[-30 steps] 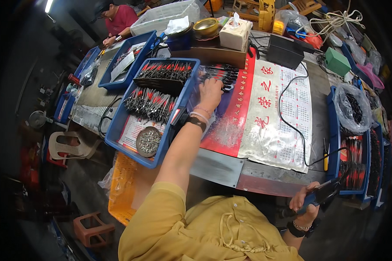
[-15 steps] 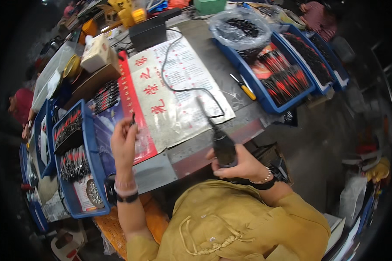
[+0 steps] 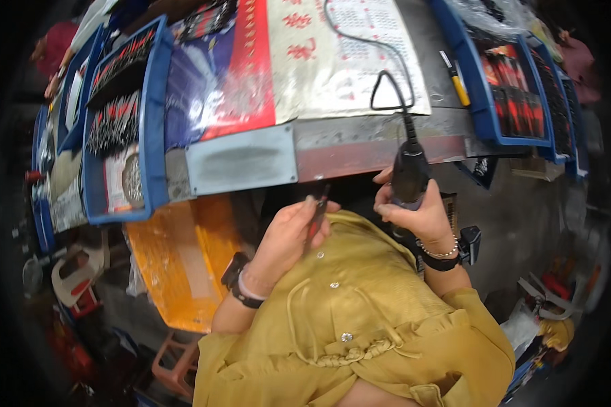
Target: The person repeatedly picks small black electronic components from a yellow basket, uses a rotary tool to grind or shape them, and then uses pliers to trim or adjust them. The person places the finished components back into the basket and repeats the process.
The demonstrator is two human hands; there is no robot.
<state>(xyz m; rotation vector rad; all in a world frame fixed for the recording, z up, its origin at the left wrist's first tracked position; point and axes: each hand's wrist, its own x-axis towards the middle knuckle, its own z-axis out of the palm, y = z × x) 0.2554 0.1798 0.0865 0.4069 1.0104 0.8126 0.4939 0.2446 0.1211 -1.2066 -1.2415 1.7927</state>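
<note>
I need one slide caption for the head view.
Left hand holds a slim part; right hand, a corded tool.

Large red characters [image 3: 301,52] run down the pale sheet [image 3: 319,74] on the bench [image 3: 441,95], beside columns of tiny print [image 3: 366,20] too small to read. Little pale characters line the red strip [image 3: 254,88].

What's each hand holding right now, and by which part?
The left hand holds a slim black-and-red piece short of its dark far tip; the right hand grips a black corded tool around its body.
</note>
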